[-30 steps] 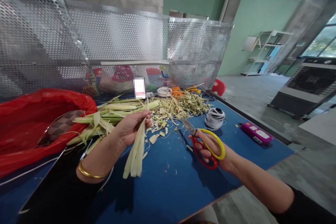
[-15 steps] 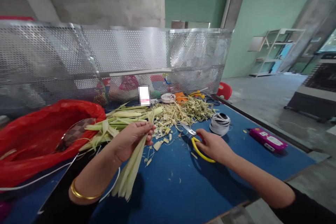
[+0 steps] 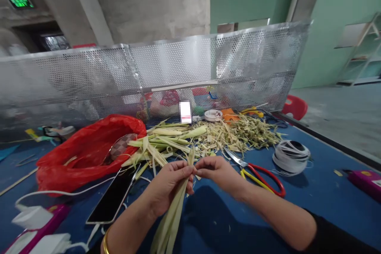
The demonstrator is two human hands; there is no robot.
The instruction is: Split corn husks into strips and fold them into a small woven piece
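My left hand (image 3: 172, 184) is closed around a bundle of pale green corn husks (image 3: 171, 226). The strips hang down toward the table's near edge, and a short tip sticks up above the fingers. My right hand (image 3: 218, 170) meets the left at the top of the bundle, thumb and fingers pinched together. What lies in that pinch is too small to make out. Just right of it, scissors (image 3: 260, 178) with red and yellow handles lie on the blue table, their blades toward the scraps.
Loose husks (image 3: 160, 141) and a heap of dried trimmings (image 3: 247, 131) lie ahead. A red plastic bag (image 3: 62, 166) and a phone (image 3: 113, 196) are at left. A spool of white string (image 3: 290, 156) stands at right, before a perforated metal screen (image 3: 178, 63).
My right hand has let go of the scissors and moved left to the husk bundle. The scissors now lie on the table. My view has turned left.
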